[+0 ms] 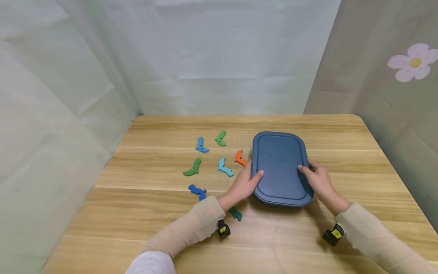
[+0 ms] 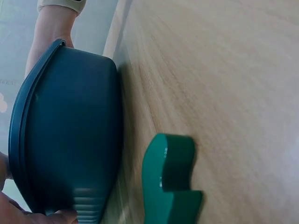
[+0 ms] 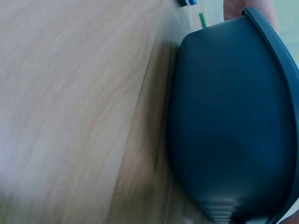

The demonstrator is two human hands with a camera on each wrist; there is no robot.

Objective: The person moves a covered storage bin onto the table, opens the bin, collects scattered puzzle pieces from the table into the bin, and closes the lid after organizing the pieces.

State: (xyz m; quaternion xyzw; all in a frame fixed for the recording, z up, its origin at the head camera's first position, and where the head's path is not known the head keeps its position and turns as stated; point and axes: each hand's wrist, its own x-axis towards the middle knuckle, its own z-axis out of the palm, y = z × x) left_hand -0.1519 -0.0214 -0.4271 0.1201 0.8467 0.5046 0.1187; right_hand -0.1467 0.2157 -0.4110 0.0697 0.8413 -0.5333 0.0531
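A dark blue lidded storage box [image 1: 282, 167] is right of the table's middle, its flat lid facing up and its ribbed side wall showing in the wrist views. My left hand [image 1: 241, 184] holds its left edge, thumb over the lid rim and fingers down the side. On the opposite edge my right hand [image 1: 321, 182] grips the same way. Right by the left fingers lies an orange curved toy piece [image 1: 239, 156]. A dark green piece [image 2: 161, 182] lies on the table near the box in the left wrist view, partly hidden by my left forearm in the head view.
Left of the box lie several small bent, knife-like plastic pieces, among them a light blue one [image 1: 225, 166], a green one [image 1: 221, 137] and a dark blue one [image 1: 198, 191]. The wooden table [image 1: 137, 217] meets pale cloth walls [image 1: 219, 57] behind and beside it.
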